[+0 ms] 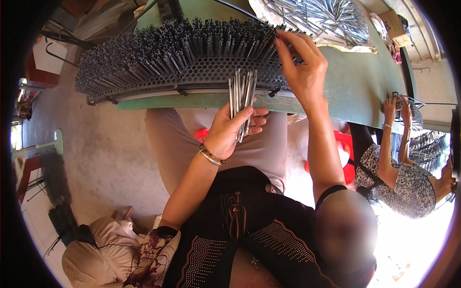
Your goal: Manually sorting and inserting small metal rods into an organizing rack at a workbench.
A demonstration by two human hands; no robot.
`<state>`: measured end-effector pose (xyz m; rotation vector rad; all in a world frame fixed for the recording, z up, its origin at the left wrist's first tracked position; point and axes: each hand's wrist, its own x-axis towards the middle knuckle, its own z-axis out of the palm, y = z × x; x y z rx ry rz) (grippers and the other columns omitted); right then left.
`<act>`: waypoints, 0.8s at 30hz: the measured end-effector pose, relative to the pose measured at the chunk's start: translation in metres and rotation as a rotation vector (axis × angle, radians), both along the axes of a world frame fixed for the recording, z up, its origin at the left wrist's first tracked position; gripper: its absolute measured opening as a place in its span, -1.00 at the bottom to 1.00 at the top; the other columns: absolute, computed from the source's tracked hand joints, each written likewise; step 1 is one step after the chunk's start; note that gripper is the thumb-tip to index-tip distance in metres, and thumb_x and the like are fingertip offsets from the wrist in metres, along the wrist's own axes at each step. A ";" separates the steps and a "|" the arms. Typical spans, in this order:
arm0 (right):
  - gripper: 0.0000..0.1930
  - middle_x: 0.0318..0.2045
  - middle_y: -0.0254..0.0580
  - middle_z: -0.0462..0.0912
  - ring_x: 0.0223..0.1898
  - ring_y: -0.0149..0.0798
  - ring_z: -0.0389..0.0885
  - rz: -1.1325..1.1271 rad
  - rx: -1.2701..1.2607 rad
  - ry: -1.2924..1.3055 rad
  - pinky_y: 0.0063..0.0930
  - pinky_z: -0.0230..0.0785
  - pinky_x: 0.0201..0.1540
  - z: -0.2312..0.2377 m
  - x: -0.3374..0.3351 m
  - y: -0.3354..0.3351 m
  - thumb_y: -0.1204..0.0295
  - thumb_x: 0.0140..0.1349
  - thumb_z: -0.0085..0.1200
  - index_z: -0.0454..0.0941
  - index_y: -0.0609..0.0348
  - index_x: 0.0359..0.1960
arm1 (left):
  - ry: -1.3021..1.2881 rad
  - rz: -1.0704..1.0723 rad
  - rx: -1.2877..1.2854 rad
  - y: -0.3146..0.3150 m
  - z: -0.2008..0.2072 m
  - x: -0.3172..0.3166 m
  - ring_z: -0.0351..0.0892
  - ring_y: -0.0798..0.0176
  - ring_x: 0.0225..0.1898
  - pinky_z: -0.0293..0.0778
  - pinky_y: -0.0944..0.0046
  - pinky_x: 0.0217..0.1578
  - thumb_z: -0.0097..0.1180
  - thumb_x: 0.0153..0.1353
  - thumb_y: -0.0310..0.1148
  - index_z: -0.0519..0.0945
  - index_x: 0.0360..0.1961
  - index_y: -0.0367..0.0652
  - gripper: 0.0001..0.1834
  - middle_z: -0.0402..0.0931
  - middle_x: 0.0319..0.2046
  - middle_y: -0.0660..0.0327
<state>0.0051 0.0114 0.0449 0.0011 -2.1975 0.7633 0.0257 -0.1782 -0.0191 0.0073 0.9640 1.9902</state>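
Note:
A small bundle of thin silvery metal rods (244, 91) stands roughly upright in my left hand (224, 128), which is closed on it between thumb and fingers at the table's near edge. Ahead lies a long black rack (201, 69) with a honeycomb of holes, densely filled with upright dark metal rods (192, 43). My right hand (307, 67) reaches over the rack's right end. Its thumb and forefinger pinch at the rod tops there; what sits between them is too small to make out among the rods.
The rack stands on a green table (350, 81). Behind its right end, a heap of loose metal rods (317, 19) lies on a pale sheet. Another person (398, 177) works at the table's right side, near a red chair (343, 149). Someone in patterned clothing (153, 257) sits at lower left.

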 end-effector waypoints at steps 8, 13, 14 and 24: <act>-0.76 -0.48 -0.32 0.63 -0.53 -0.58 0.46 0.171 -0.737 -0.667 -0.70 0.26 -0.53 -0.014 0.036 -0.016 0.33 0.18 0.18 0.62 0.29 -0.30 | 0.018 -0.035 0.076 0.001 0.009 0.002 0.60 0.17 -0.17 0.58 0.26 -0.23 -0.08 0.33 -0.37 0.36 0.07 -0.24 -0.68 0.54 -0.12 -0.03; -0.80 -0.45 -0.26 0.64 -0.49 -0.51 0.53 0.138 -0.948 -0.460 -0.67 0.32 -0.50 -0.013 0.043 -0.003 0.42 0.17 0.18 0.60 0.33 -0.28 | -0.055 0.011 0.036 0.002 0.001 0.003 0.55 0.11 -0.06 0.56 0.18 -0.13 -0.04 0.31 -0.35 0.36 0.08 -0.25 -0.65 0.50 -0.06 -0.05; -0.81 -0.42 -0.24 0.65 -0.47 -0.49 0.56 0.149 -0.957 -0.331 -0.65 0.37 -0.47 -0.007 0.045 -0.005 0.44 0.16 0.18 0.60 0.33 -0.27 | -0.080 0.037 0.023 0.002 -0.002 0.002 0.53 0.10 -0.03 0.54 0.15 -0.09 -0.02 0.30 -0.34 0.36 0.09 -0.25 -0.64 0.48 -0.04 -0.06; -0.69 -0.24 -0.20 0.61 -0.17 -0.16 0.57 0.616 0.383 -0.211 -0.40 0.45 -0.15 -0.015 0.099 -0.029 0.56 -0.10 0.19 0.60 0.17 -0.22 | -0.109 -0.045 0.066 -0.004 0.011 -0.003 0.61 0.18 -0.16 0.60 0.32 -0.28 -0.07 0.32 -0.36 0.39 0.07 -0.32 -0.65 0.55 -0.14 -0.01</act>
